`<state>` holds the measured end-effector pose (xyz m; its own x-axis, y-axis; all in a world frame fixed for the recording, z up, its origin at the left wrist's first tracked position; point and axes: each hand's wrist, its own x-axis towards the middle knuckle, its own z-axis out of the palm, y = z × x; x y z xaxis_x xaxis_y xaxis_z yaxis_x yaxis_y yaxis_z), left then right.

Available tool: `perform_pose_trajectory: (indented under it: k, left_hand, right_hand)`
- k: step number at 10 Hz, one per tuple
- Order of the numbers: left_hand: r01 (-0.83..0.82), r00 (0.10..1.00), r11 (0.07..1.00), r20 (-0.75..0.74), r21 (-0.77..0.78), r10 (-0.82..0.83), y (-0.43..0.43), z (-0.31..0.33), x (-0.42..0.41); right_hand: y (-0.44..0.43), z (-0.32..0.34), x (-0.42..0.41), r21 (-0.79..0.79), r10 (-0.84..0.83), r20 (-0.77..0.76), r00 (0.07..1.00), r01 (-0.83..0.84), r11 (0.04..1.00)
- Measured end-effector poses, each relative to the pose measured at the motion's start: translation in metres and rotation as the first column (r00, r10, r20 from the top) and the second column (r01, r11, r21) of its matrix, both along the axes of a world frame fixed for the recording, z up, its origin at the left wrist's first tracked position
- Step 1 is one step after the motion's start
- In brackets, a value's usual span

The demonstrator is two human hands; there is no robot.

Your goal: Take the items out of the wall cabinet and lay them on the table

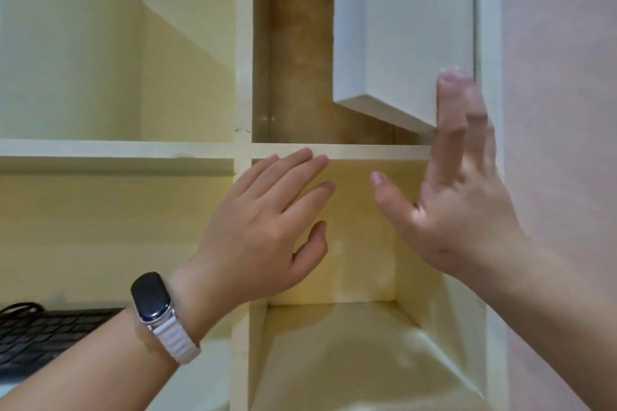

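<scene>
The wall cabinet's white door [404, 30] hangs partly open at the upper right, showing a dark brown compartment [297, 53] behind it with no items visible inside. My right hand [457, 190] is raised with fingers spread, and its fingertips touch the door's lower right corner. My left hand [267, 223], with a dark smartwatch on a white band at the wrist, hovers flat and open in front of the cream cubby [360, 243] below the cabinet. Neither hand holds anything.
Cream shelving [117, 147] with open cubbies fills the left and middle. A black keyboard [43, 334] lies at the lower left. A pinkish wall [561, 110] runs down the right side, close to my right forearm.
</scene>
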<state>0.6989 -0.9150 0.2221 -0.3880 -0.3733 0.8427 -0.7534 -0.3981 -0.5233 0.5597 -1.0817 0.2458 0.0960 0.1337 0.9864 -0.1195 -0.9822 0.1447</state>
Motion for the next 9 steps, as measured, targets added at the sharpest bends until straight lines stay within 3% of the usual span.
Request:
perform_pose_trajectory:
  k: [2, 4, 6, 9]
  left_hand:
    - [-0.004, 1.0, 1.0, 0.012, -0.004, 0.004, -0.001, 0.0, -0.001]
    - [0.014, 0.999, 1.0, 0.04, -0.018, -0.013, -0.001, 0.001, 0.001]
    - [-0.026, 0.999, 1.0, 0.036, -0.016, 0.027, 0.0, 0.001, 0.001]
    - [-0.033, 0.999, 0.996, -0.038, 0.082, 0.036, 0.013, -0.008, -0.018]
  right_hand:
    - [0.0, 0.003, 0.012, -0.064, -0.243, -0.022, 0.97, 0.241, 0.968]
    - [0.009, 0.012, 0.031, -0.111, -0.54, -0.25, 0.804, 0.53, 0.841]
    - [0.013, 0.019, 0.017, -0.132, -0.543, -0.352, 0.762, 0.535, 0.835]
    - [0.037, 0.018, -0.023, -0.063, -0.436, -0.434, 0.788, 0.456, 0.888]
